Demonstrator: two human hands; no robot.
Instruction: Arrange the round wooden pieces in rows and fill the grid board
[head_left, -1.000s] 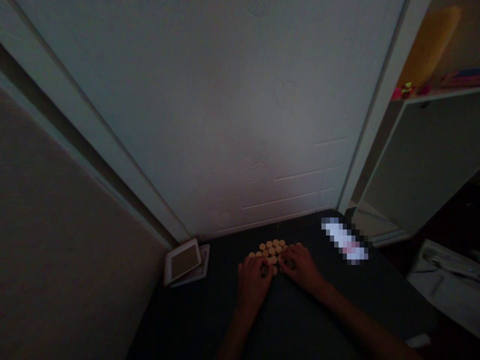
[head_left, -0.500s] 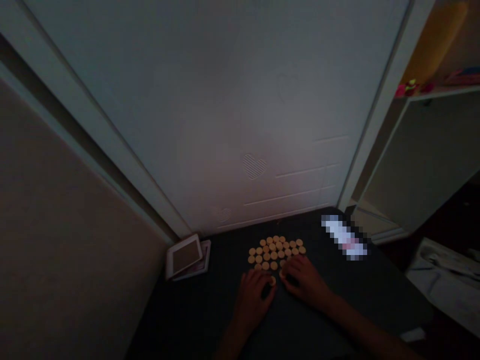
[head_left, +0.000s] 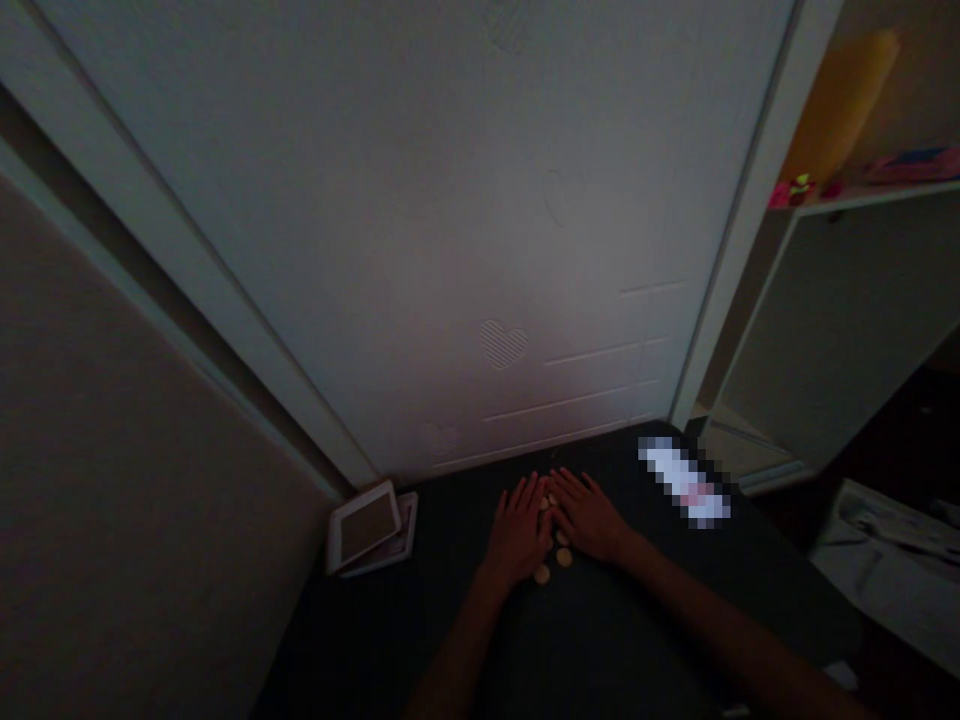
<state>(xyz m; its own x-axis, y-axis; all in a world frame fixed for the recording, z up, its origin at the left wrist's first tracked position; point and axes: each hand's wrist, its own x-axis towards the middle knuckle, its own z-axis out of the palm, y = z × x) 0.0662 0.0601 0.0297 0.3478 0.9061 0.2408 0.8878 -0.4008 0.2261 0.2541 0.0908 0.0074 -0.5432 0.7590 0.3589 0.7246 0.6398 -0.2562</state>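
Both hands are lying open and palms down on the dark surface (head_left: 420,620), side by side, fingers stretched toward the white door panel (head_left: 450,250). In the head view, the left hand (head_left: 517,530) and the right hand (head_left: 589,518) are meeting at their inner edges, and neither is gripping anything. They are pressing flat on a cluster of small round tan discs (head_left: 551,500), which is lying just short of the foot of the panel, below its striped heart (head_left: 504,342). Most of the cluster is hiding beneath the palms, and only a sliver is showing in the gap between the index fingers.

A few loose discs (head_left: 564,557) are sitting on the side of the hands away from the panel, near the wrists. One is lying just by the right thumb, and another, farther still from the panel, is closer to the left wrist. Being round, the discs are offering no long axis. How the hidden cluster is spreading under the hands cannot be told.

Along the foot of the panel to the left, a white-framed picture (head_left: 367,525) is lying tilted, well apart from the left hand. To the right along the same edge, a pale blurred-out thing (head_left: 682,482) is sitting near the right hand, not touching it.
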